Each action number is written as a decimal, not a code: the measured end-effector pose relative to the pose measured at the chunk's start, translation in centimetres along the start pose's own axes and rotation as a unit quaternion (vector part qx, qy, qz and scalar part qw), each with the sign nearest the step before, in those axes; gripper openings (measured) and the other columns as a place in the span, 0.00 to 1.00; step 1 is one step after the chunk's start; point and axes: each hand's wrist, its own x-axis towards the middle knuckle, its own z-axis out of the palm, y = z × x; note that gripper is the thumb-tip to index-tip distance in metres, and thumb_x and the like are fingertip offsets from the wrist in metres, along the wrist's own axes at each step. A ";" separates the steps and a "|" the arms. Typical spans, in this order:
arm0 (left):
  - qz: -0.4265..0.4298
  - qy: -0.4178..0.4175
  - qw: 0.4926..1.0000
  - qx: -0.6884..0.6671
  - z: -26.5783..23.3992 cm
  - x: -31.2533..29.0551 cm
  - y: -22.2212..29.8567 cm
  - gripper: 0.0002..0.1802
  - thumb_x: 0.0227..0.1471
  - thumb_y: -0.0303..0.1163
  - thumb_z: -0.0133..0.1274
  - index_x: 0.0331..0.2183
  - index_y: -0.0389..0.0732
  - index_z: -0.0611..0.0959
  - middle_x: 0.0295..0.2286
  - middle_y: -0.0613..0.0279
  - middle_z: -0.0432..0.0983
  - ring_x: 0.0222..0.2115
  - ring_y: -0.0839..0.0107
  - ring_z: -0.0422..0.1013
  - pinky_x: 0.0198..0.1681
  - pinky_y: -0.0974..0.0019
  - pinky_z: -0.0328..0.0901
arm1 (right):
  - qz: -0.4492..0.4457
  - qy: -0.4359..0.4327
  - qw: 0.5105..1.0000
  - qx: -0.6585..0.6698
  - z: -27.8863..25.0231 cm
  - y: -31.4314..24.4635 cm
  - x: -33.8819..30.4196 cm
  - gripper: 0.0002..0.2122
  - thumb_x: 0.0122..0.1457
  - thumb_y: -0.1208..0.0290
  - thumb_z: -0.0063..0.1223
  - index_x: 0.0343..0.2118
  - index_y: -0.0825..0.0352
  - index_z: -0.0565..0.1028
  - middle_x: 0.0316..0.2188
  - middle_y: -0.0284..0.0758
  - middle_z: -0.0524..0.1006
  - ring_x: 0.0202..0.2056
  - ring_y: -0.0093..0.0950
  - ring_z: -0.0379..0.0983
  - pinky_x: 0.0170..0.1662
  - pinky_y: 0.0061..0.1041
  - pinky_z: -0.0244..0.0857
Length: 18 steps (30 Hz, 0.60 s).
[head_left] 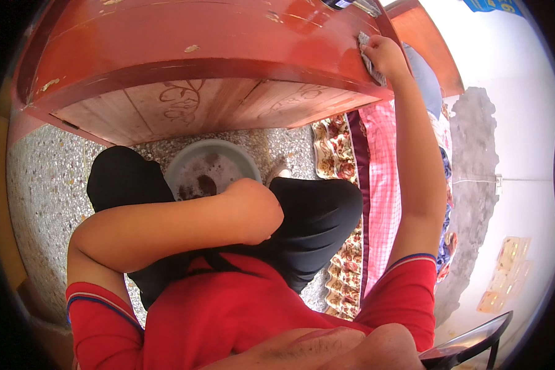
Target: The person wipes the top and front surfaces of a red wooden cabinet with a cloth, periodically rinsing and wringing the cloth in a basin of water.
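Note:
My right hand (pixel 385 55) reaches far forward and is closed on a grey cloth (pixel 371 60). It presses the cloth against the right end of the red cabinet's top (pixel 228 34), close to the edge. My left hand (pixel 256 213) rests bent over my lap beside my right knee. Its fingers curl under into a loose fist, mostly hidden behind the back of the hand, and nothing shows in them. Just beyond the left forearm stands a pale grey basin (pixel 250 161) of dark, sudsy water on the floor. My left forearm and hand hide its near rim.
Carved doors (pixel 179 105) front the cabinet, whose paint is chipped in spots. To the right is a bed with a pink checked cover (pixel 382 185) and a flowered frill (pixel 342 271). Speckled floor (pixel 43 185) lies at the left; a patched white wall (pixel 524 203) rises at the right.

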 end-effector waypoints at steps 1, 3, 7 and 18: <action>0.005 0.013 1.000 -0.002 0.1 0.0 0.0 0.19 0.48 0.45 0.57 0.32 0.37 0.82 0.28 0.51 0.79 0.33 0.53 0.76 0.35 0.53 0.69 | -0.054 0.044 0.997 -0.020 0.4 -0.5 -0.8 0.14 0.51 0.60 0.57 0.26 0.68 0.76 0.26 0.46 0.77 0.31 0.45 0.74 0.37 0.39 0.66; 0.010 0.026 1.000 -0.008 0.3 -0.2 -0.2 0.19 0.48 0.45 0.56 0.32 0.37 0.81 0.28 0.51 0.78 0.32 0.52 0.76 0.34 0.53 0.69 | -0.060 0.043 0.997 -0.018 0.4 -0.1 -0.1 0.12 0.52 0.61 0.56 0.27 0.66 0.77 0.28 0.45 0.77 0.32 0.44 0.74 0.38 0.40 0.66; 0.025 0.061 0.998 0.005 0.0 -0.7 -0.3 0.19 0.49 0.44 0.55 0.33 0.35 0.81 0.27 0.52 0.78 0.31 0.52 0.76 0.34 0.53 0.69 | 0.007 0.126 0.978 -0.168 1.1 1.6 1.0 0.13 0.55 0.61 0.49 0.34 0.66 0.76 0.34 0.48 0.78 0.38 0.46 0.75 0.42 0.41 0.67; 0.024 0.034 0.999 0.015 0.3 -0.2 0.2 0.19 0.48 0.42 0.56 0.33 0.34 0.80 0.27 0.51 0.78 0.31 0.51 0.76 0.34 0.52 0.69 | -0.258 0.200 0.945 0.036 5.9 -20.9 -9.6 0.08 0.54 0.64 0.49 0.30 0.64 0.73 0.26 0.43 0.78 0.31 0.44 0.75 0.35 0.43 0.68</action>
